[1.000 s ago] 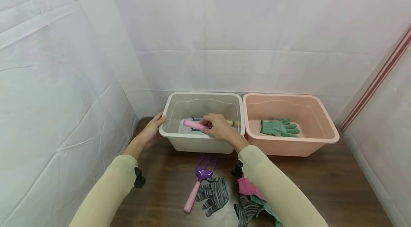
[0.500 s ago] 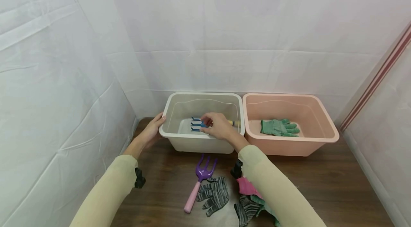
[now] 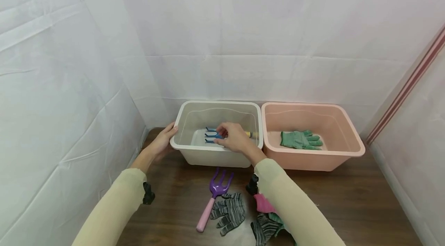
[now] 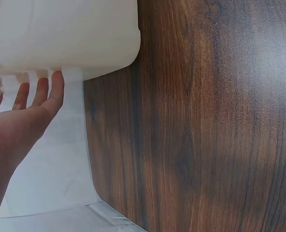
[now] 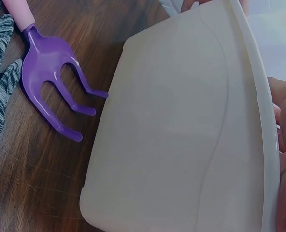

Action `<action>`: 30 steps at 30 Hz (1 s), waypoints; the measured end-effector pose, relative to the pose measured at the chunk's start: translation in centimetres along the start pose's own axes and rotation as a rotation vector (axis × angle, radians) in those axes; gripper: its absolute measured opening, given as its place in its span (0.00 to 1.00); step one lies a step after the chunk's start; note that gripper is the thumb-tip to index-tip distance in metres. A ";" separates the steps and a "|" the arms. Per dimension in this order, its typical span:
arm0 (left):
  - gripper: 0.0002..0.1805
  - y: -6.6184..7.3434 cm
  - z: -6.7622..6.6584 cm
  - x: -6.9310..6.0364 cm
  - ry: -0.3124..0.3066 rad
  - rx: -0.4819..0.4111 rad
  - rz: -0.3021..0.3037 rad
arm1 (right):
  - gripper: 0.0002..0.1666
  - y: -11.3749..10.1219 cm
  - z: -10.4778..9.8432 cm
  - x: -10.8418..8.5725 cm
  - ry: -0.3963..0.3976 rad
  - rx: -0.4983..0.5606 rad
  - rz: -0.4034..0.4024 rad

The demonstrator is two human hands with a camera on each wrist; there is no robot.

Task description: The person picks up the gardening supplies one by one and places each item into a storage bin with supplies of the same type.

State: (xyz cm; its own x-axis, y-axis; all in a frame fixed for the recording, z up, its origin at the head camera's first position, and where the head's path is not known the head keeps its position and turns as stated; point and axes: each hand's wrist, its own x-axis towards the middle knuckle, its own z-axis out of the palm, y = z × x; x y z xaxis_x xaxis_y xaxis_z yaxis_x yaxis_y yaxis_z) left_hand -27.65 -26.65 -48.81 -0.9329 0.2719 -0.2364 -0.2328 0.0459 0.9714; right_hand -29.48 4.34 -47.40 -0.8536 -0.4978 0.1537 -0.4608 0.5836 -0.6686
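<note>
Head: we see left hand [image 3: 161, 142] gripping the rim of grey bin [image 3: 215, 157], right hand [image 3: 237, 138], digits apart, over blue fork [image 3: 218, 136] inside; left wrist: fingers against bin; right wrist: purple fork [image 5: 38, 66] just beside it, liable to be shoved if left hand tugs

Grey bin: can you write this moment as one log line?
left hand: on grey bin; right hand: over grey bin; blue rake: inside; purple fork: on table

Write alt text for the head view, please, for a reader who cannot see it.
A person's right hand reaches into a pale bin, partly hiding a blue fork, while the left hand holds the bin's rim. Beside it, a peach bin holds a green glove; a purple fork and striped gloves lie on the table.
</note>
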 end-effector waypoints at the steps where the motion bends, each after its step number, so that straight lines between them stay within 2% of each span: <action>1: 0.35 0.0 0.0 0.0 0.000 0.005 0.001 | 0.19 0.0 0.0 0.0 -0.001 -0.006 0.001; 8: 0.35 -0.2 -0.1 -0.2 -0.001 -0.008 -0.001 | 0.19 0.0 0.3 0.1 -0.005 -0.020 0.001; 17: 0.35 -0.6 0.4 0.5 -0.004 0.002 0.007 | 0.17 0.8 0.0 0.1 0.011 -0.025 -0.010; 30: 0.34 -0.1 0.7 0.8 -0.004 -0.030 0.002 | 0.20 0.7 -0.6 0.5 0.006 -0.007 0.005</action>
State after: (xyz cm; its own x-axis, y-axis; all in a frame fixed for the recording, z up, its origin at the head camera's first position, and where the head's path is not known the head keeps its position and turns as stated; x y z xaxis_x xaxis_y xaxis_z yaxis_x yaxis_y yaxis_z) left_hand -28.23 -25.78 -49.07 -0.9323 0.2758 -0.2339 -0.2387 0.0165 0.9710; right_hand -30.39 4.88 -47.40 -0.8570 -0.4914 0.1550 -0.4586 0.5904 -0.6641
